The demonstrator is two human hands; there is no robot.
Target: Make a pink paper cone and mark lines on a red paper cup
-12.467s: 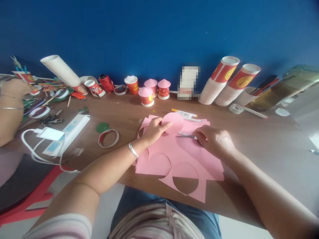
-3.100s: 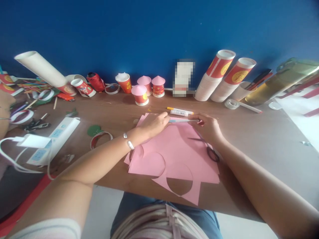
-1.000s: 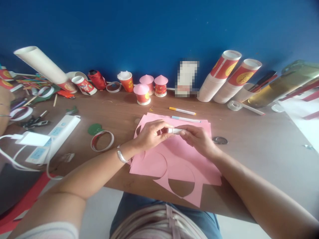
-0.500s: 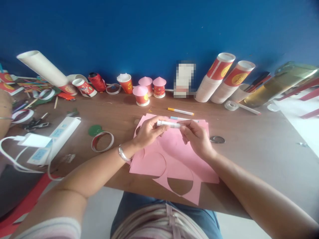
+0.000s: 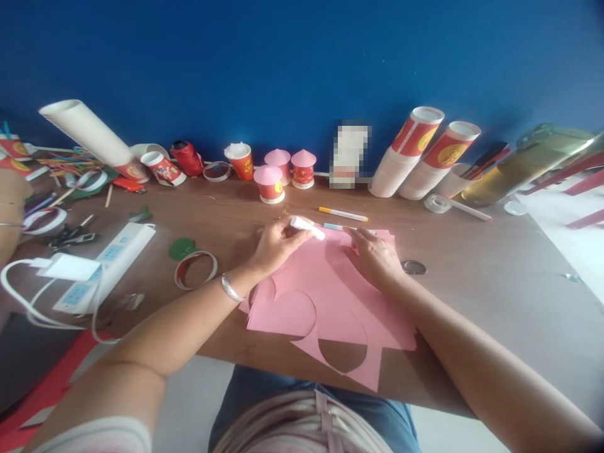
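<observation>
My left hand is closed around a short white tube that looks like a glue stick, tilted above the pink paper. My right hand rests low over the right side of the pink paper sheets, its fingers bent and pressed together. What those fingers hold, if anything, is hidden. Right by its fingertips lies a blue-capped marker; I cannot tell whether they touch it. Round outlines mark the paper, and a scrap sheet with a round hole sticks out at the front edge.
A yellow-capped marker lies behind the paper. Several red cups with pink cone roofs stand near the wall, with stacked cups right of them. A power strip with cables and a paper ring lie left. Tape sits right.
Both hands were on the white tube. My right hand has let go of it and come down to the paper by the blue marker; my left hand keeps the tube, now more tilted.
</observation>
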